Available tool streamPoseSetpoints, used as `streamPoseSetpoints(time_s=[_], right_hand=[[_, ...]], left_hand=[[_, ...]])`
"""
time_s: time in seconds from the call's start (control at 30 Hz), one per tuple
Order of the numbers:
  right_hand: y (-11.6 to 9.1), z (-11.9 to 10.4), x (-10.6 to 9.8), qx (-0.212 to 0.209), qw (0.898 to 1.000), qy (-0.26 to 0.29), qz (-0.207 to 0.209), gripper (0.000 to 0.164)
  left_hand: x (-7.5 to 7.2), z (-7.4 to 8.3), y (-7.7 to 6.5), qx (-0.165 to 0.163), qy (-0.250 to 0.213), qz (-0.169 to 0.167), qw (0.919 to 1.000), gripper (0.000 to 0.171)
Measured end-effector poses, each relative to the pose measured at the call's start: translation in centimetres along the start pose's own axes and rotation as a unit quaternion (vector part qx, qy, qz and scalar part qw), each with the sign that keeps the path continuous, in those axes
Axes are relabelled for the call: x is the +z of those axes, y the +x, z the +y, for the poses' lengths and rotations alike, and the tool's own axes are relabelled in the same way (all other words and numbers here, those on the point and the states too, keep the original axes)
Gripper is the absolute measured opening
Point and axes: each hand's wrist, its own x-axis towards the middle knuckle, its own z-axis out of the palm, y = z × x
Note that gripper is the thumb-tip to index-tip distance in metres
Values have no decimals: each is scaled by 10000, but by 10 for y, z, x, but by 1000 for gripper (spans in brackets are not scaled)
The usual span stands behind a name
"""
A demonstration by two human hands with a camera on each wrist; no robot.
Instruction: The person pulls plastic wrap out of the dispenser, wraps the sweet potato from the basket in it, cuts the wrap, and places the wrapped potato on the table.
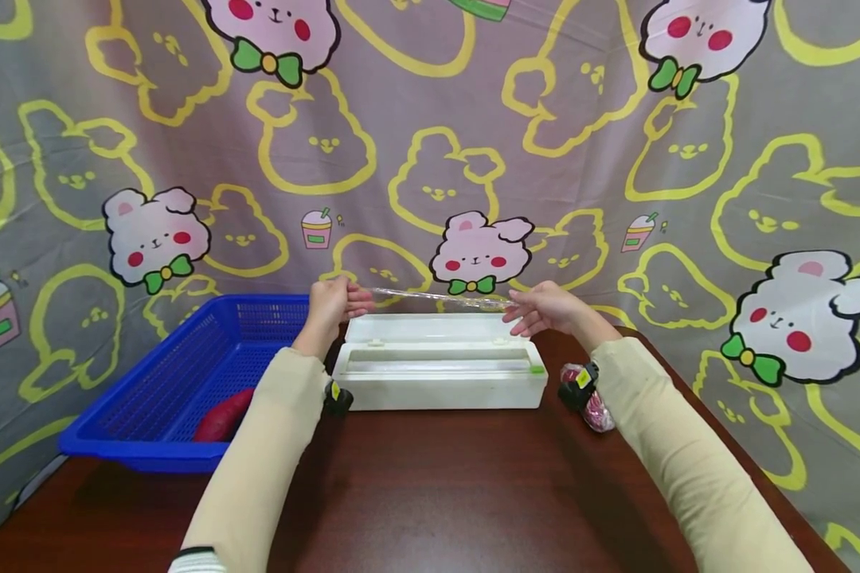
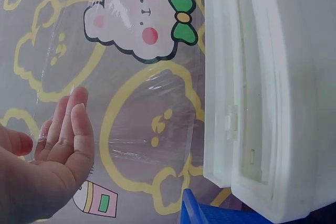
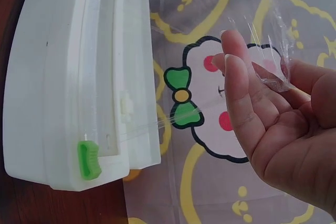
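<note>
A clear sheet of cling film [image 1: 444,298] stretches between the two hands, above the open white cling film dispenser [image 1: 437,391]. At its left end my left hand [image 1: 332,306] pinches the film, the other fingers loosely extended. My right hand [image 1: 550,309] pinches the right corner between thumb and finger, and the gathered film [image 3: 281,80] shows there in the right wrist view. The sheet hangs in front of the curtain in the left wrist view. The dispenser's lid [image 1: 430,326] is tipped back, and a green slider [image 3: 89,160] sits at one end of its cutter track.
Left of the dispenser stands a blue plastic basket [image 1: 143,450] holding a red sweet potato [image 1: 222,418]. A film-wrapped reddish item [image 1: 598,412] lies on the brown table [image 1: 430,485] beneath the right wrist. A patterned curtain [image 1: 373,215] hangs behind the table.
</note>
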Motion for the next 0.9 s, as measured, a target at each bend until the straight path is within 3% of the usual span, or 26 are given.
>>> streamPoseSetpoints(time_s=[0.3,0.53,0.77,0.9], right_hand=[[-1,-7,-2,77,9999,-149,-28,40],[-2,-14,-4,200,9973,-698,84,34],[-3,-22,-5,232,9976,-434,480,31],[-3,-26,-7,186,9978,-383,498,31]], left_hand=[[1,7,0,116,-217,-79,9997,24],[4,12,2,96,-181,-103,9997,19],[7,18,4,38,82,-12,10000,29],[8,22,5,32,147,55,9999,29]])
